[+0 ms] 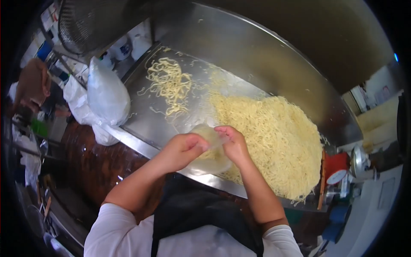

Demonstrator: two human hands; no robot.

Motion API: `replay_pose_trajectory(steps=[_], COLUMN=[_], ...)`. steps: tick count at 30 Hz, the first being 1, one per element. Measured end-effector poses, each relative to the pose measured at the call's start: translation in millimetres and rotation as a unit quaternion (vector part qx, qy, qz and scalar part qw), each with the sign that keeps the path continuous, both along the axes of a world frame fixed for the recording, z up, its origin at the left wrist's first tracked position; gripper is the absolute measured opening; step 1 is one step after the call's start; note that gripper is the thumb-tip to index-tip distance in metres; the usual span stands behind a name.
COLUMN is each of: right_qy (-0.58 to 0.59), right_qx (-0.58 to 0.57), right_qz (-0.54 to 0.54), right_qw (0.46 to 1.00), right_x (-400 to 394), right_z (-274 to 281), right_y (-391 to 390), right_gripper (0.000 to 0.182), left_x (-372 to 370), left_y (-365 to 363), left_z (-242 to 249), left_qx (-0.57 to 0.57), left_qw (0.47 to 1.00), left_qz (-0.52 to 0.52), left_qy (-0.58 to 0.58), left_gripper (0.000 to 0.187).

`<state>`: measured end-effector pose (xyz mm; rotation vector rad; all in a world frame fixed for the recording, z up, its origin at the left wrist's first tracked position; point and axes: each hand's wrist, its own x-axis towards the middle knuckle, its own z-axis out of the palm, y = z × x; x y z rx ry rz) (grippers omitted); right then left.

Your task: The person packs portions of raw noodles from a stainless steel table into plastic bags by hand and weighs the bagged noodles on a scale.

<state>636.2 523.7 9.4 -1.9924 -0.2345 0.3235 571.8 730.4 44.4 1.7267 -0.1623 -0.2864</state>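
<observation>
Between my hands is a thin, clear plastic bag [218, 162], its lower part bulging over the metal edge with pale yellow showing in or through it. My left hand [185, 150] pinches the bag's upper part from the left, thumb and fingers closed. On the other side my right hand [234, 144] grips the bag's edge between thumb and fingers. A large heap of yellow noodles [274, 141] lies just right of my right hand on the steel worktop [147, 118]. Farther off at the left is a smaller loose pile of noodles [170, 83].
Filled white plastic bags [108, 96] hang at the worktop's left end. A steel backsplash [257, 51] rises behind the noodles. To the right stands a red scale [337, 167] with a round dial. A mesh fan guard [81, 25] is at upper left, and another person's arm [32, 83] shows far left.
</observation>
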Motion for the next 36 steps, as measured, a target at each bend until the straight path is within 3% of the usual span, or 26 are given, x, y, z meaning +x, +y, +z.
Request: replay_pose_trajectory(steps=[3, 4, 6, 7, 8, 10, 13, 17, 23, 26, 32, 36], right_qy=[0.115, 0.146, 0.115, 0.1, 0.082, 0.05, 0.039, 0.037, 0.011, 0.015, -0.066, -0.174], right_qx=[0.168, 0.21, 0.272, 0.3, 0.31, 0.323, 0.341, 0.366, 0.367, 0.413, 0.34, 0.293], right_qz=[-0.049, -0.062, -0.04, -0.03, -0.028, -0.015, -0.024, -0.117, -0.142, -0.176, -0.242, -0.316], right_qw=[0.978, 0.965, 0.955, 0.948, 0.947, 0.945, 0.939, 0.922, 0.919, 0.894, 0.906, 0.886], right_x=[-21.1, -30.3, -52.2, -64.8, -78.2, -107.4, -156.9, -207.9, -251.5, -256.6, -253.0, -238.0], right_z=[35.6, 51.5, 76.0, 86.7, 96.1, 111.8, 124.4, 121.8, 120.3, 124.7, 166.3, 196.6], right_y=[-14.9, -22.7, -46.2, -64.0, -85.5, -130.8, -208.2, -301.3, -393.3, -422.6, -486.4, -540.9], right_gripper=[0.034, 0.034, 0.029, 0.026, 0.023, 0.018, 0.014, 0.015, 0.016, 0.017, 0.018, 0.016], left_x=[-15.3, -15.2, -19.3, -19.5, -19.3, -28.3, -35.9, -44.9, -48.3, -40.2, -8.3, 22.2], left_y=[3.2, 8.1, 10.3, 10.8, -5.4, -60.0, -146.5, -242.1, -346.9, -386.9, -462.2, -529.3], left_z=[30.4, 20.1, 14.4, -0.3, 5.1, 30.1, 57.3, 77.3, 111.2, 125.5, 148.6, 171.9], left_qx=[0.295, 0.331, 0.388, 0.35, 0.169, -0.04, -0.142, -0.167, -0.228, -0.221, -0.256, -0.282], left_qw=[0.95, 0.93, 0.91, 0.915, 0.979, 0.993, 0.981, 0.977, 0.959, 0.955, 0.923, 0.905], left_qz=[0.043, 0.06, 0.086, 0.102, 0.09, 0.108, 0.121, 0.051, -0.058, -0.108, -0.202, -0.257], left_qy=[-0.096, -0.148, -0.119, -0.173, -0.07, 0.016, -0.052, -0.121, -0.157, -0.166, -0.203, -0.19], left_gripper=[0.021, 0.024, 0.023, 0.027, 0.027, 0.027, 0.023, 0.016, 0.011, 0.011, 0.01, 0.009])
